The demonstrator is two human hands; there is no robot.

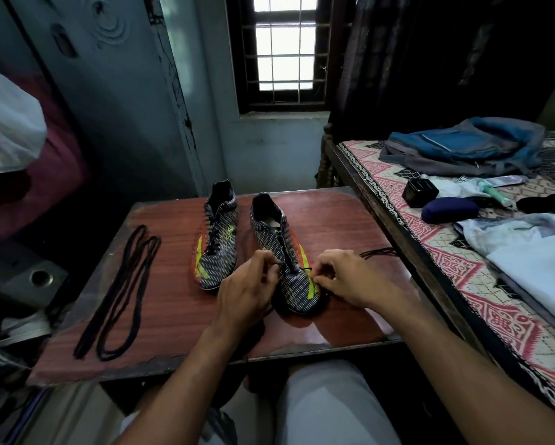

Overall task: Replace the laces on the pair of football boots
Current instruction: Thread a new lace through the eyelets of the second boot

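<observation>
Both hands work at the near boot's (pixel 293 277) toe eyelets: left hand (pixel 247 289) pinching the lace (pixel 281 266), right hand (pixel 340 277) pinching its other end. Spare laces (pixel 122 293) lie far left on the worktop (pixel 173 316); the second boot (pixel 216 239) stands between. Likely mid-threading; next, draw both ends even.

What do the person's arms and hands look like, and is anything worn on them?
Both forearms are bare as far as the picture shows: no sleeves, no gloves. The left hand and right hand show no watch, band or ring that I can make out. Below the arms, light grey trousers cover the lap.
</observation>
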